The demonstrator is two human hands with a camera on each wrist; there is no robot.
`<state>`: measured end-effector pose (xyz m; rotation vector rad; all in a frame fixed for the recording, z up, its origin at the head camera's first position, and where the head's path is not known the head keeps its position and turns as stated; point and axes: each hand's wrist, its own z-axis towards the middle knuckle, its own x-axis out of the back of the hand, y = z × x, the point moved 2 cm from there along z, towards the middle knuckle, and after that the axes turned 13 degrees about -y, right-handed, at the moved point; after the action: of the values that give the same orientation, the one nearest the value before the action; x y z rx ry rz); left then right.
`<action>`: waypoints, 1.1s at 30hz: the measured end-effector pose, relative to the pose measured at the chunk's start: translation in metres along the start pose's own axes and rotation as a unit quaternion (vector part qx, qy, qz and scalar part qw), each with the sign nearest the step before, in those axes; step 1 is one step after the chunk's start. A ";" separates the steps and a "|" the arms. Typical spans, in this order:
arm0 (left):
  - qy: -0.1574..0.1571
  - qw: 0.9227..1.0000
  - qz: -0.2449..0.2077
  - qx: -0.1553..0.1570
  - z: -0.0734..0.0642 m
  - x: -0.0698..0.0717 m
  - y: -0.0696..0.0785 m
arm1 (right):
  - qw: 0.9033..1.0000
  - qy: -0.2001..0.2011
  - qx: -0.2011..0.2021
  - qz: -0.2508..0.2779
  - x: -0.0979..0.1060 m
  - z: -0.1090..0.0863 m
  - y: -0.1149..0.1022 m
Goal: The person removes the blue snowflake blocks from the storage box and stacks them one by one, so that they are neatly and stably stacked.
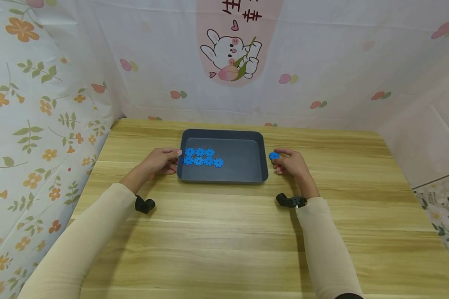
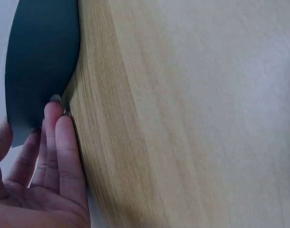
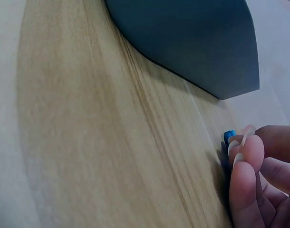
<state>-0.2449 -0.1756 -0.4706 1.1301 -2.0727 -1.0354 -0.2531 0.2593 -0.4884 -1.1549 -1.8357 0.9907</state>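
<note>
A dark grey rectangular tray (image 1: 241,160) lies on the table. Its left wall is gripped by my left hand (image 1: 159,161), thumb at the rim and fingers against the outside; the left wrist view shows these fingers (image 2: 64,152) touching the tray wall (image 2: 43,61). My right hand (image 1: 289,162), just right of the tray, pinches a blue notched plastic disc (image 1: 273,155) close above the table. Most of that disc (image 3: 229,135) is hidden by fingertips in the right wrist view. Several matching blue discs (image 1: 198,161) lie in two rows at the tray's left side.
The wood-patterned table (image 1: 217,236) extends around the tray and toward me. A white printed cloth (image 1: 149,62) hangs behind it and along the left side. Each wrist wears a black camera mount (image 1: 289,201).
</note>
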 end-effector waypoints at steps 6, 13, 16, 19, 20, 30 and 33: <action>-0.004 1.000 0.001 -0.002 0.000 0.000 0.000 | 1.000 -0.010 -0.003 -0.023 0.000 0.002 -0.002; -0.002 1.000 0.002 -0.002 -0.001 0.001 0.001 | 0.999 -0.018 -0.008 -0.029 0.000 0.004 -0.004; -0.006 1.000 0.001 0.000 -0.002 0.001 0.001 | 0.999 -0.016 -0.008 -0.034 -0.001 0.003 -0.004; -0.006 1.000 -0.002 -0.001 -0.001 0.001 0.001 | 0.999 -0.013 -0.005 -0.040 -0.002 0.002 -0.005; -0.006 1.000 -0.002 -0.002 -0.001 0.001 0.001 | 0.999 -0.013 -0.006 -0.041 -0.003 0.001 -0.005; -0.010 1.000 0.000 -0.002 -0.001 0.000 0.001 | 0.998 -0.037 -0.017 -0.040 0.002 -0.002 -0.008; -0.009 1.000 0.000 -0.003 -0.001 0.000 0.001 | 0.998 -0.041 -0.014 -0.037 0.005 -0.004 -0.012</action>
<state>-0.2446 -0.1757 -0.4687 1.1209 -2.0835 -1.0540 -0.2555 0.2615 -0.4751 -1.0696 -1.9494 0.9858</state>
